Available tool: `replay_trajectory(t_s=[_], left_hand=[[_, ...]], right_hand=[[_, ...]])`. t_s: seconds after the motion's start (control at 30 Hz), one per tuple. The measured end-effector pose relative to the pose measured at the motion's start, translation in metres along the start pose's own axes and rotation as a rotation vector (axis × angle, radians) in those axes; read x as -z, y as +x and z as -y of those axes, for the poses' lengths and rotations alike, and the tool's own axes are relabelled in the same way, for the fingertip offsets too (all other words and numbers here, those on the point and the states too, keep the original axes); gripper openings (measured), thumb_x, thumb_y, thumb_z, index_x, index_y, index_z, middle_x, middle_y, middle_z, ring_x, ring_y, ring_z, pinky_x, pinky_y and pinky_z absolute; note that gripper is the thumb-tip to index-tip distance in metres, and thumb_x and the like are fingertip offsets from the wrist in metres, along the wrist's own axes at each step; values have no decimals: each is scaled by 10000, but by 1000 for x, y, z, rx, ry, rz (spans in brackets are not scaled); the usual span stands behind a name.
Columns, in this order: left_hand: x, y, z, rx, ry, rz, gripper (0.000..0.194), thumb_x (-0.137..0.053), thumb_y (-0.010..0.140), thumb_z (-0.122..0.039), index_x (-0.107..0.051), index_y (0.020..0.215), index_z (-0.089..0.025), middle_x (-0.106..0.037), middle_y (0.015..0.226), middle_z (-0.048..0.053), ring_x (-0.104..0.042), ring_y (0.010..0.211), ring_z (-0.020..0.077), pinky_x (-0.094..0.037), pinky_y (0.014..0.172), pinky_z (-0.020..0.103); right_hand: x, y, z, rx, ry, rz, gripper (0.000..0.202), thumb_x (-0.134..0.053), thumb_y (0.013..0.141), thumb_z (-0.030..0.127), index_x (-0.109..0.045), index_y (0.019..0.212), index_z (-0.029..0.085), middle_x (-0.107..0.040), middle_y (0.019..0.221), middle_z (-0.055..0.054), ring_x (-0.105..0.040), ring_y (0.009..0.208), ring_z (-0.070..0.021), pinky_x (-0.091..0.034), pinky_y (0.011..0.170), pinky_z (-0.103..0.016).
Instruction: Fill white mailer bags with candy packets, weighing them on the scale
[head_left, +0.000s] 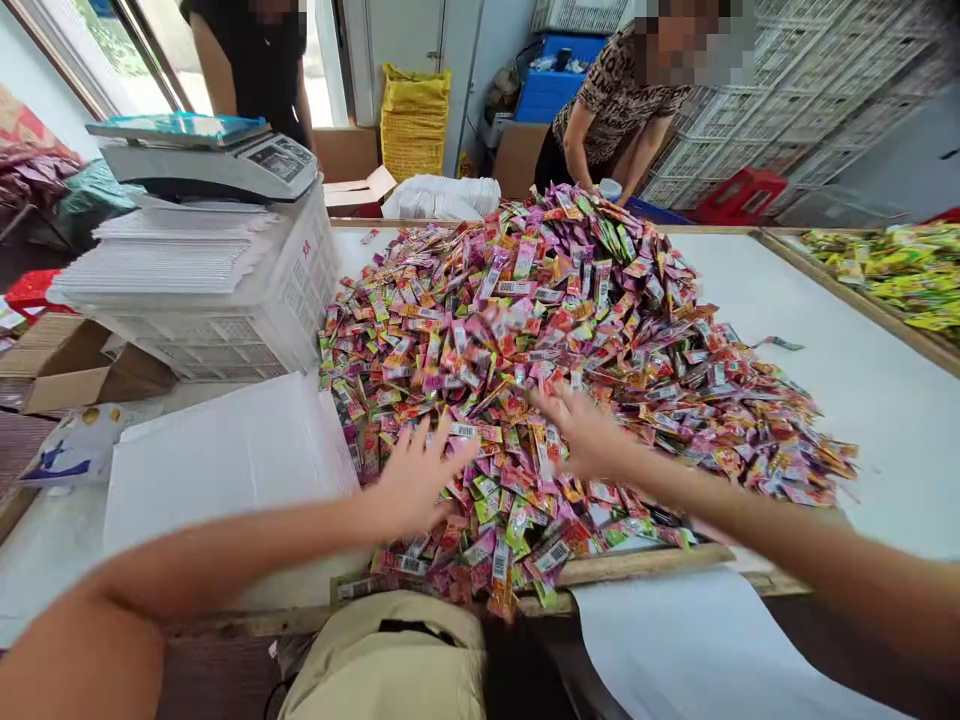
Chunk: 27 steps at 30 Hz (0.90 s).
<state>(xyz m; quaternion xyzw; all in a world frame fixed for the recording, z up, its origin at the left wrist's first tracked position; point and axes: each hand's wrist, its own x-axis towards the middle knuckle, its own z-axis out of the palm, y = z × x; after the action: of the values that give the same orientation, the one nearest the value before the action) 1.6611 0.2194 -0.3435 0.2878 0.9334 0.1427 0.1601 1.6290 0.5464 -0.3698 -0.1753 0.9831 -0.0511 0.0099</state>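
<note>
A big heap of small, long snack packets [517, 330], pink, green and orange with barcodes, spreads over the white table. Over its near left part lies my left hand [416, 475], fingers spread and touching or just above the packets. My right hand [585, 430] reaches over the middle of the heap, its fingers stretched out and somewhat blurred. Neither hand shows a packet in its grip. Several packets spill over the wooden edge of the table [645, 565] in front of me.
Left of the heap lies a stack of white sheets or bags [225, 460]. Behind it, a white crate [247, 330] bears more white bags and a weighing scale [210, 155]. Yellow-green packets [892, 270] fill the far right. Two people stand across the table, one with hands at the heap.
</note>
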Motion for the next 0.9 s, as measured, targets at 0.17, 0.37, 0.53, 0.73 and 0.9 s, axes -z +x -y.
replay_trajectory(t_s=[0.17, 0.37, 0.53, 0.73, 0.9], left_hand=[[-150, -21, 44, 111, 7, 306, 1395, -893, 444, -552, -95, 1586, -497, -26, 1696, 50, 44, 1551, 440, 8, 1191, 722], [-134, 103, 48, 225, -93, -90, 1151, -849, 598, -275, -278, 1587, -417, -108, 1707, 91, -160, 1533, 490, -289, 1150, 688], [-75, 158, 28, 296, -307, -455, 710, -703, 776, -294, -537, 1467, -302, -428, 1562, 112, -455, 1404, 356, -444, 1114, 513], [53, 170, 21, -16, -251, -591, 642, -647, 778, -203, -571, 1405, -323, -466, 1465, 32, -550, 1285, 251, -480, 1070, 338], [134, 200, 46, -21, -109, -521, 732, -706, 796, -308, -476, 1485, -216, -443, 1477, 89, -453, 1374, 330, -406, 1136, 415]], right_hand=[[-100, -55, 71, 283, -18, 297, 1110, -757, 580, 406, -304, 1594, 406, -255, 1669, -74, -250, 1512, -447, -337, 1139, -669], [-106, 51, 30, -31, 115, 221, 789, -627, 694, 257, -493, 1471, 223, -618, 1337, -181, -640, 1142, -357, -519, 923, -416], [-73, 96, -6, -147, 181, 63, 667, -593, 788, 325, -483, 1391, 60, -658, 1194, -209, -638, 1115, -330, -493, 929, -372], [23, 113, -24, -45, 504, -360, 638, -760, 732, 318, -588, 1314, 122, -698, 1169, -107, -663, 1031, -237, -489, 920, -325], [99, 147, -54, -114, 510, -443, 768, -757, 750, 495, -605, 1330, 15, -717, 1159, -159, -671, 988, -131, -458, 831, -268]])
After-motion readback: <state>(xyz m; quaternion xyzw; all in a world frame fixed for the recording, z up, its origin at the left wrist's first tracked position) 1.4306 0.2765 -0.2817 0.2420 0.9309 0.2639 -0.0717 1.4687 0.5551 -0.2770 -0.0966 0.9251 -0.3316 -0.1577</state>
